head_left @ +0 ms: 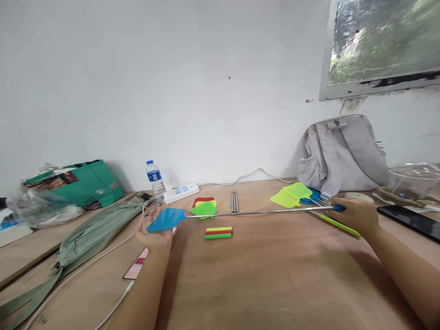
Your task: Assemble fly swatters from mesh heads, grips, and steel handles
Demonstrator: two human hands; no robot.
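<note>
A blue fly swatter with a long metal rod stretches across the table in front of me. My right hand is closed around its blue handle end. Under the swatter's head lies my left hand, palm up with fingers spread, touching it. Beyond the rod are loose red, yellow and green swatter heads in a stack, and a few metal rods side by side. Nearer me lie yellow, red and green handles. Yellow-green swatters and blue ones overlap near my right hand.
A grey backpack leans on the wall at right, near a black phone and a clear plastic bowl. At left are a water bottle, a power strip, a green bag, a sage strap bag and another phone.
</note>
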